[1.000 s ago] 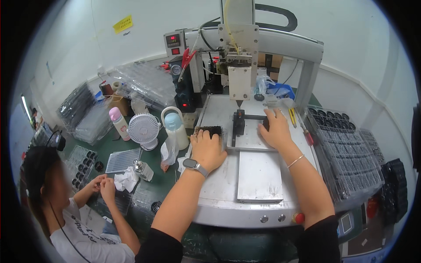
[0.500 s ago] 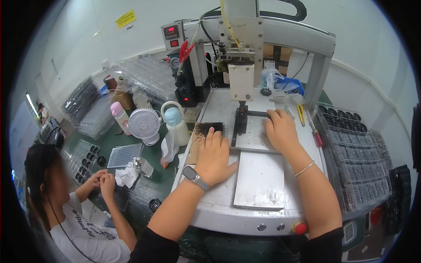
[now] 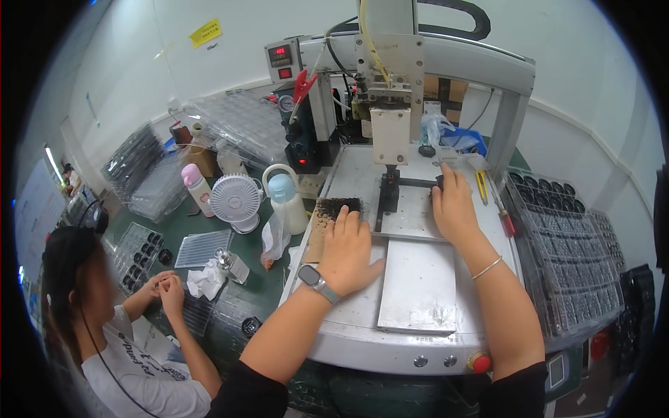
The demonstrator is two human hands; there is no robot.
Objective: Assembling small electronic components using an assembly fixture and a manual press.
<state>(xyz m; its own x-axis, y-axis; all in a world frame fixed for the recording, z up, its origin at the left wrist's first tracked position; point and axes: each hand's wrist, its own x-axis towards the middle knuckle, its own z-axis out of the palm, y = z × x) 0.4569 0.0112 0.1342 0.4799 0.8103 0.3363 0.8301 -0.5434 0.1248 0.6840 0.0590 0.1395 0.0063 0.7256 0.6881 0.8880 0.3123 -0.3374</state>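
Observation:
My left hand (image 3: 343,256) lies with its fingers stretched out and its thumb spread. Its fingertips touch a heap of small black pieces (image 3: 337,207) on a brown board (image 3: 315,244). Over the machine bed, my right hand (image 3: 458,209) is bent around a small dark part (image 3: 440,182) between thumb and fingers; the hand hides most of it. That part is beside the end of a black bar (image 3: 417,182), which joins a black fixture (image 3: 389,195) under the white machine head (image 3: 391,136). A white metal plate (image 3: 418,285) lies nearer me, between my forearms.
Trays of round black parts (image 3: 547,191) stand right of the machine; a yellow cutter (image 3: 481,187) and red-handled tool (image 3: 507,224) lie near its right edge. Left are a fan (image 3: 235,197), a bottle (image 3: 286,202) and a co-worker (image 3: 132,348). A red button (image 3: 479,361) is in front.
The view has shifted slightly. My right hand has moved a little away from the black bar's end, and a small dark part now shows by its thumb. My left hand stays at the black pieces.

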